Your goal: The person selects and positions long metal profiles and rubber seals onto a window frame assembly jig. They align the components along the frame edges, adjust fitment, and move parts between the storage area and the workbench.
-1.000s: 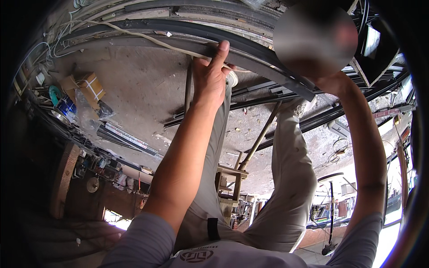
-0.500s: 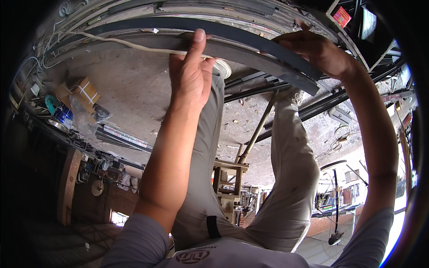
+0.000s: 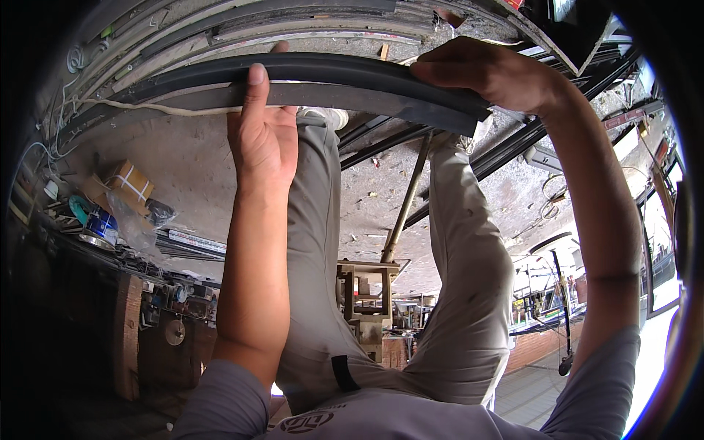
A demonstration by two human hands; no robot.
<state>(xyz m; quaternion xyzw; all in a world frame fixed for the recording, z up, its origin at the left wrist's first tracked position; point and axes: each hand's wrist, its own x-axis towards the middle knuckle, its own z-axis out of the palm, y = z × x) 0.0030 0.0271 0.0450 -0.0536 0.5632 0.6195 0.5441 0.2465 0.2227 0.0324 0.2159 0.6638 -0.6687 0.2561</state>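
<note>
Two long dark metal strips stretch side by side across the upper part of the view, bowed by the lens. My left hand (image 3: 262, 139) is beneath them, its thumb up against the front of the far dark strip (image 3: 330, 70) and a fingertip showing behind it. The nearer grey strip (image 3: 352, 97) passes over the left palm. At the right, my right hand (image 3: 499, 73) curls over the far strip close to its end, with its fingers partly hidden behind. A ridge or groove runs along the far strip's visible face.
Many long profiles (image 3: 257, 31) lie on the floor beyond. A pale cord (image 3: 158, 107) runs at the left, near a cardboard box (image 3: 132, 182) and a blue can (image 3: 103, 224). Dark bars (image 3: 506, 158) lie by my right foot. A wooden stand (image 3: 367, 290) stands between my legs.
My left hand has moved leftward along the strips. My right hand has shifted slightly left and up. The far strip has turned, showing a ridged face instead of a flat one.
</note>
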